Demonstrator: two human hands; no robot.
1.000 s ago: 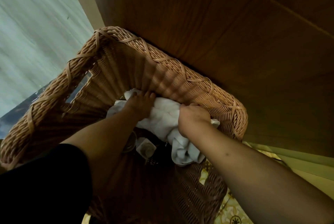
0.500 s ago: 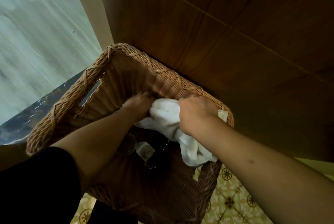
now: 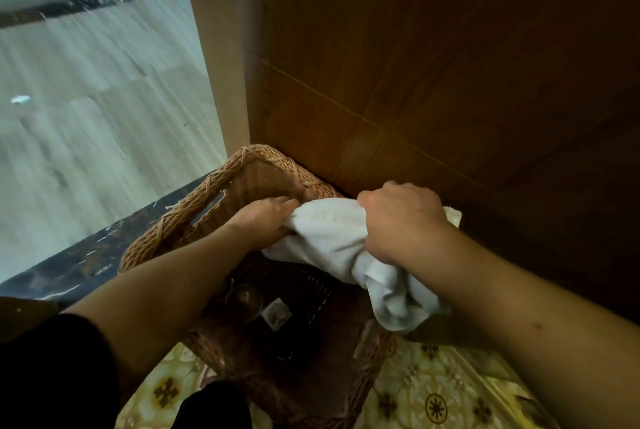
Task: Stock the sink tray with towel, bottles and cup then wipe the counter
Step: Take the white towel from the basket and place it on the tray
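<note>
Head view, L to R: wicker basket on patterned floor, against wood panel. Left hand inside basket rim, fingers curled onto white towel edge. Towel bunched over basket's far-right part, tail hanging down. Right hand fisted round towel from above. Clear glass + small sachet at basket bottom, below towel.
</note>
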